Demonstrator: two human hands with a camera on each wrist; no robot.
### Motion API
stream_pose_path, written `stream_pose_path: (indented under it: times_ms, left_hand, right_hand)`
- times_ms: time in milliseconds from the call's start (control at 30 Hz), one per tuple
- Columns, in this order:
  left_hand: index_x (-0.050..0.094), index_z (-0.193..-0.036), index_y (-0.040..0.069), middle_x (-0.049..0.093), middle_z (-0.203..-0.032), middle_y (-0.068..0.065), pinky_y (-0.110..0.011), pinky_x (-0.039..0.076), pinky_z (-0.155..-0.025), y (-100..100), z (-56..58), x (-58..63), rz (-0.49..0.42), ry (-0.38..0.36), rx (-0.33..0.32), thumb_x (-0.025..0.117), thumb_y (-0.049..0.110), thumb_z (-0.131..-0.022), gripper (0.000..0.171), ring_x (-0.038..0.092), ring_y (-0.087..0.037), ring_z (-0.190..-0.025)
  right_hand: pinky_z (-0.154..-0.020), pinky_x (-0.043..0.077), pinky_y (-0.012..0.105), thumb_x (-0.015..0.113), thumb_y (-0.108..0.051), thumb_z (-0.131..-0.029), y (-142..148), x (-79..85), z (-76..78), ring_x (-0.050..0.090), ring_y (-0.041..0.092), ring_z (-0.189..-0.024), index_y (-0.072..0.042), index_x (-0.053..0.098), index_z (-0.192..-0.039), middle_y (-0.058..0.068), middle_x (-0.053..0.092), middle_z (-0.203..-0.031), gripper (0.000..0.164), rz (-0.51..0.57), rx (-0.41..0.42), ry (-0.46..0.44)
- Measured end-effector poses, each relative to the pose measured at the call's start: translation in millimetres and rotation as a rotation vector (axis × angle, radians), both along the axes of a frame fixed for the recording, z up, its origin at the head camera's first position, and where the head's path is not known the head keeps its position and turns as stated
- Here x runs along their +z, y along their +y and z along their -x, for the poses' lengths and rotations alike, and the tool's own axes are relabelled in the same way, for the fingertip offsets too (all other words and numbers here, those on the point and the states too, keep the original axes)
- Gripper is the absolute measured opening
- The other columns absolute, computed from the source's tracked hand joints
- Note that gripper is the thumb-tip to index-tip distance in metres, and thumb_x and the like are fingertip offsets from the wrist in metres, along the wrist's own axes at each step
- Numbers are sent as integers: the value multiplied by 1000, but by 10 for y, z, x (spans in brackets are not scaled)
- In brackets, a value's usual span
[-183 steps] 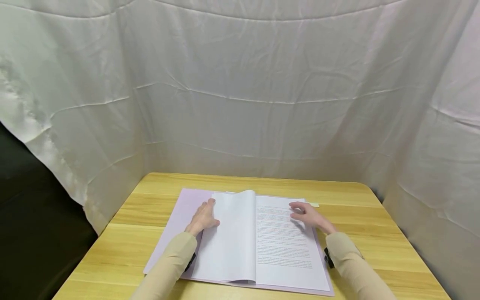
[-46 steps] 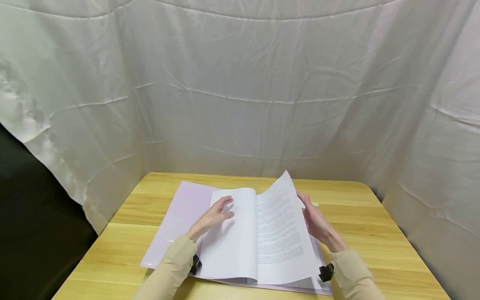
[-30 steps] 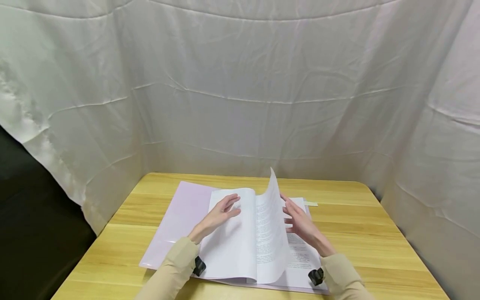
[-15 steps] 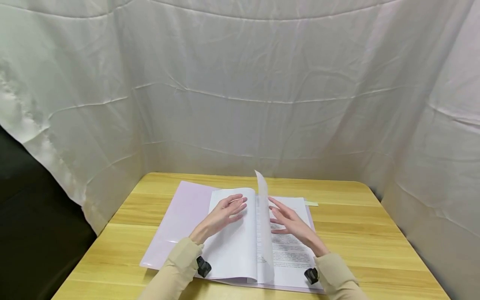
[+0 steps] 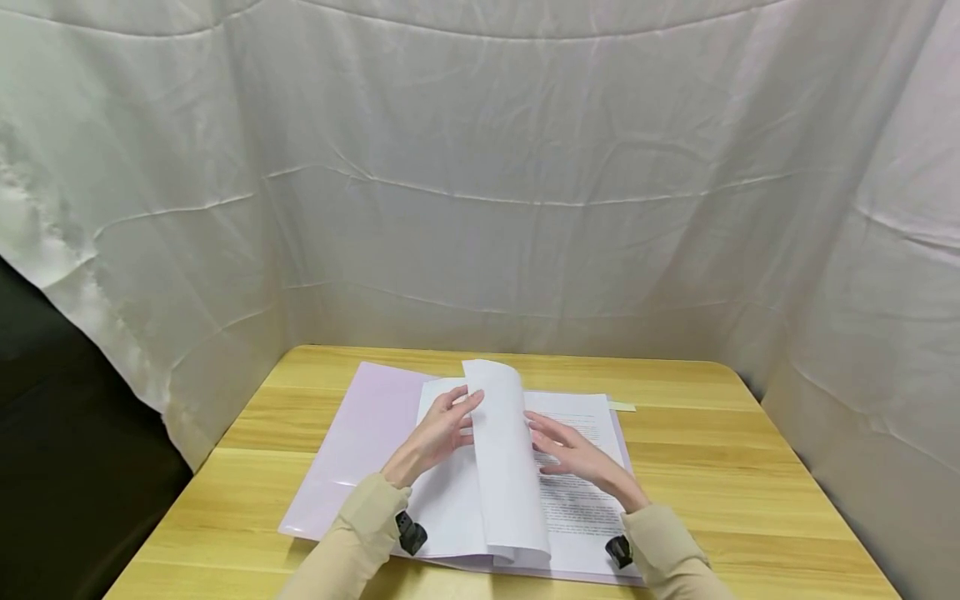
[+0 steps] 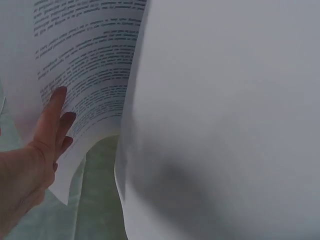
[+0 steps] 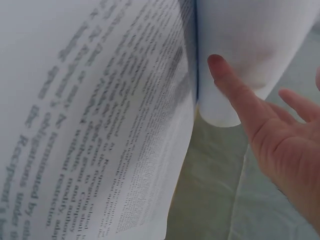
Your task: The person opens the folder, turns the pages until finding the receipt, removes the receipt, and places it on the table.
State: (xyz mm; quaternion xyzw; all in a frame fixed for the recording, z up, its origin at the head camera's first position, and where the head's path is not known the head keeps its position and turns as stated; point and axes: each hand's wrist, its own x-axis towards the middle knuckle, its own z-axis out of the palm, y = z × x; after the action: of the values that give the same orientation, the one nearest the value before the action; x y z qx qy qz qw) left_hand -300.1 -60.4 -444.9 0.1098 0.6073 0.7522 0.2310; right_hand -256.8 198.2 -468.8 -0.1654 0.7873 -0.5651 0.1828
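Observation:
A lilac folder (image 5: 367, 442) lies open on the table with a stack of white sheets in it. One sheet (image 5: 510, 475) stands curled over to the left, its blank side up. My left hand (image 5: 429, 440) is at its free edge, fingers extended against the printed side (image 6: 90, 65). On the other side, my right hand (image 5: 585, 462) has its extended fingertips right at the sheet's curved back (image 7: 235, 45). Under the right hand lies a printed page (image 5: 581, 508). Part of the left-hand pages (image 5: 446, 508) is covered by the curled sheet.
The folder rests on a yellow wood-grain table (image 5: 720, 467). A pale tab (image 5: 622, 407) sticks out at the folder's upper right edge. Light grey curtains (image 5: 525, 208) hang behind and at both sides. Something black (image 5: 75, 433) shows at the left.
The sheet has swung up from the right, passed upright and curled over to the left. My right hand has followed it leftward. The left hand has moved right to meet its edge.

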Motion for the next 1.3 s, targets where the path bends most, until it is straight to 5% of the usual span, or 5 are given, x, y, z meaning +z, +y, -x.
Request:
stream_pose_path:
  times_ms: [167, 367, 733, 967, 1300]
  left_hand:
    - [19, -153, -5, 56, -134, -27, -36, 63, -81, -15, 10, -64, 81, 58, 65, 72, 18, -92, 84, 71, -18, -97]
    - [29, -150, 1, 59, -131, -29, -40, 64, -78, -88, 41, -129, 199, 101, 140, 73, -2, -82, 81, 70, -20, -91]
    - [30, -150, -1, 55, -134, -28, -46, 61, -87, -286, 145, -229, 450, 123, 176, 81, 2, -77, 89, 67, -33, -103]
    - [24, -152, -7, 44, -149, -32, -60, 33, -120, -362, 226, -257, 672, 247, 176, 85, 5, -74, 100, 42, -48, -139]
    - [12, -155, -10, 41, -146, -42, -60, 37, -117, -426, 265, -292, 913, 328, 161, 87, 7, -74, 112, 43, -54, -136]
  right_hand:
    - [-113, 42, 62, 43, -31, -108, 16, -30, 13, 30, 49, -149, -7, 26, -159, 23, 24, -166, 59, -100, 36, 14]
    - [-123, 25, 63, 44, -31, -108, 40, -74, 49, 23, 46, -153, -4, 25, -159, 24, 27, -165, 60, -181, 112, 67]
    - [-125, 21, 61, 44, -31, -108, 17, -142, 115, 19, 44, -154, -5, 22, -160, 22, 19, -167, 62, -263, 239, 77]
    - [-124, 23, 62, 47, -35, -106, -29, -99, 88, 23, 42, -154, -11, 26, -161, 15, 24, -168, 63, -380, 269, 84]
    - [-124, 22, 61, 49, -34, -106, -70, -100, 59, 23, 43, -154, -9, 26, -160, 16, 26, -167, 64, -475, 334, 155]
